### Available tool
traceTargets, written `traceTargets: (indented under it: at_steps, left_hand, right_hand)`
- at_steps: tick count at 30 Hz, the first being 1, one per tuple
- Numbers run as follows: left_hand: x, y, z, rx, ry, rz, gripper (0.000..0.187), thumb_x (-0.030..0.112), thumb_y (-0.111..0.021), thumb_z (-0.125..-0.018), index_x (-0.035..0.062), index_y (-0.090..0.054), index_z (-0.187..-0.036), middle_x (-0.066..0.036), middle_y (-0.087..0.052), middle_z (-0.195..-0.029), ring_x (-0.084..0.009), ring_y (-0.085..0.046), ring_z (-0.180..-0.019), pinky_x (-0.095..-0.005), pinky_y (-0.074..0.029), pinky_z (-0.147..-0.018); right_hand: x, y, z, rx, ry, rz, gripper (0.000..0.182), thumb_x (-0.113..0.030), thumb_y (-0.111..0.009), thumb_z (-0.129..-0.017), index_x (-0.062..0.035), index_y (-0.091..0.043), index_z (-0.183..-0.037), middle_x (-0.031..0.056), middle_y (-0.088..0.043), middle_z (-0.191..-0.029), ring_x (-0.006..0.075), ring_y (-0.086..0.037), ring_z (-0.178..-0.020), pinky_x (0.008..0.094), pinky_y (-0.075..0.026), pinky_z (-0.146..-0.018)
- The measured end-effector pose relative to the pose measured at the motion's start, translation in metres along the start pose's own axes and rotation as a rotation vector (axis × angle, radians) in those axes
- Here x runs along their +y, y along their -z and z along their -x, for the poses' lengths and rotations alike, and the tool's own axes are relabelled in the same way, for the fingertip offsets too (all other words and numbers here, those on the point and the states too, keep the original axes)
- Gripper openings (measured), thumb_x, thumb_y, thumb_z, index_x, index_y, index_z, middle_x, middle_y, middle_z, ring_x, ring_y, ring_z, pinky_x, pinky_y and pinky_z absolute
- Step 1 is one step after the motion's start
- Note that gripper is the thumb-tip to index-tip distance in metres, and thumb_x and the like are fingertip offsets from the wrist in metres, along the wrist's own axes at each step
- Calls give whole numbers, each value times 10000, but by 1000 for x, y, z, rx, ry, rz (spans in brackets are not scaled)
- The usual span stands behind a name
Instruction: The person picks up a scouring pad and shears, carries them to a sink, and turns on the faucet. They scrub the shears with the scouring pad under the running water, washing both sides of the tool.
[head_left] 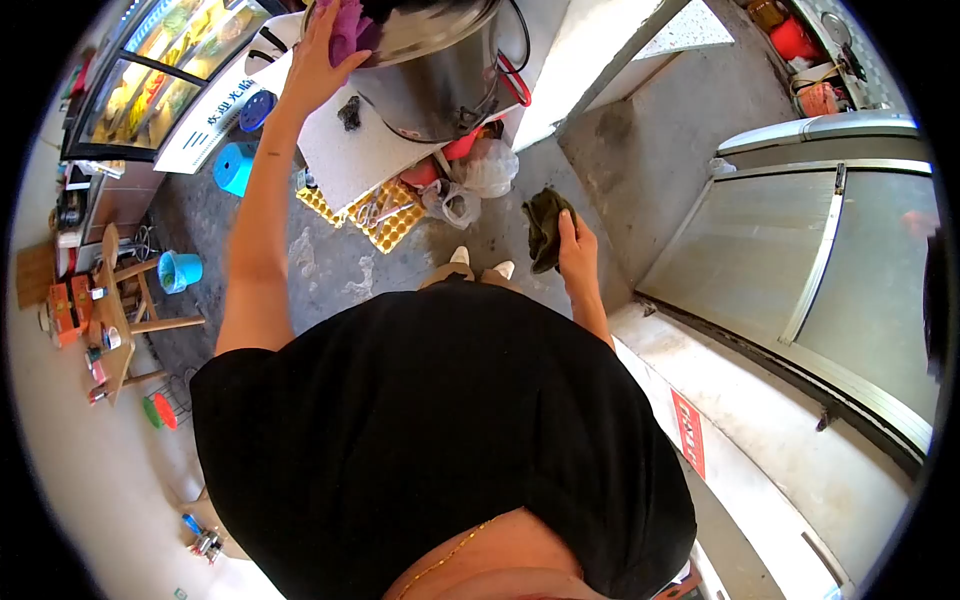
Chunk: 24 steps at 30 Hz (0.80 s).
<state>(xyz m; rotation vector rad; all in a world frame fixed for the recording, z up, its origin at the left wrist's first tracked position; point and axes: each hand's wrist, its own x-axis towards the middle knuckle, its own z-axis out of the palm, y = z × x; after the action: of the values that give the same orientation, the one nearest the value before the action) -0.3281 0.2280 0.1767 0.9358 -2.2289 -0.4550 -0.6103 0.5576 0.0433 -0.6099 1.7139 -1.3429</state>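
My left hand [318, 62] is stretched to the top of the view, holding a crumpled purple cloth [348, 30] at the edge of a large steel pot [425, 95]. The thumb is spread out to the side, and the fingers are partly cut off by the view's edge. A wide metal lid [430, 35] lies on top of the pot, close to that cloth. Lower and to the right, my right hand [578, 255] grips a dark green cloth [545, 230], folded and hanging in front of my body.
The pot stands on a white surface [350, 150] with a black scrap on it. Beneath are yellow egg trays [395, 215] and plastic bags [488, 170]. A glass sliding-door cabinet [750, 250] is to the right. A blue bin [180, 271] and wooden stool [125, 310] stand left.
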Motion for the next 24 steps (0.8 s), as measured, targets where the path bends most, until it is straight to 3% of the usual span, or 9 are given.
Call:
traceTargets:
  at_steps: [4, 6, 8, 10, 11, 13, 16, 18, 24]
  left_hand:
    - [-7, -14, 23, 209, -161, -291, 807, 192, -721, -800, 87, -300, -1480, -242, -312, -1495, -388, -401, -1319, -414, -377, -1057]
    - [16, -28, 46, 584, -72, -3, 314, 71, -625, -865, 48, -603, -1178, -184, -637, -1151, -313, -630, -1048, -362, -486, -889]
    - [24, -45, 86, 575, 31, -76, 263, 117, -679, -865, 8, -614, -1095, -139, -649, -982, -248, -624, -900, -334, -484, -813]
    - [42, -87, 120, 400, 151, 241, 154, 125, -652, -882, 31, -648, -1004, -112, -656, -910, -251, -622, -860, -334, -483, -790]
    - [37, -117, 144, 87, 281, 413, 254, 180, -634, -913, 58, -611, -1136, -84, -655, -1047, -240, -610, -965, -340, -473, -858]
    - [72, -158, 171, -87, 373, 778, 408, 295, -582, -960, 55, -514, -1283, -77, -603, -1210, -232, -566, -1096, -339, -439, -949]
    - [97, -178, 178, -8, 422, 978, 519, 386, -531, -981, 52, -427, -1364, -77, -536, -1306, -220, -524, -1169, -338, -410, -1004]
    - [105, -165, 171, 193, 856, 1571, 553, 463, -503, -976, 43, -458, -1333, -77, -543, -1276, -209, -540, -1145, -341, -430, -990]
    - [20, -180, 122, 863, 895, 1584, 706, 586, -470, -944, 22, -413, -1365, -108, -517, -1292, -233, -518, -1148, -349, -438, -964]
  right_hand:
    - [-2, -9, 3, -15, -46, -115, 366, -291, -496, -1007, 27, -638, -1121, 19, -634, -920, 94, -541, -819, 254, -456, -738]
    - [-8, -12, 4, -23, -75, -159, 381, -304, -492, -1008, 26, -630, -1139, 18, -631, -940, 96, -542, -829, 255, -455, -747]
    - [-12, -17, 0, -31, -97, -197, 396, -317, -488, -1009, 26, -621, -1157, 17, -628, -960, 99, -544, -838, 256, -454, -755]
    - [-14, -23, -7, -95, -93, -173, 448, -371, -460, -1015, 20, -599, -1181, 45, -634, -1016, 116, -563, -870, 262, -456, -777]
    - [-18, -29, -10, -98, -93, -165, 448, -371, -460, -1015, 20, -599, -1181, 45, -634, -1016, 116, -563, -870, 262, -456, -777]
    - [-30, -48, -19, -324, -6, 91, 464, -353, -433, -1026, 29, -542, -1268, 87, -609, -1126, 152, -559, -990, 288, -442, -880]
    - [-50, -93, -5, -645, 245, 211, 503, -290, -426, -1018, 9, -379, -1419, 270, -339, -1482, 301, -324, -1399, 349, -257, -1123]
    - [-75, -104, 2, -674, 318, 258, 478, -251, -435, -1017, 10, -391, -1416, 221, -387, -1463, 273, -345, -1385, 333, -266, -1113]
    - [-53, -63, -4, -442, 248, 374, 391, -165, -479, -994, 24, -484, -1337, 124, -560, -1310, 211, -513, -1221, 308, -371, -1026]
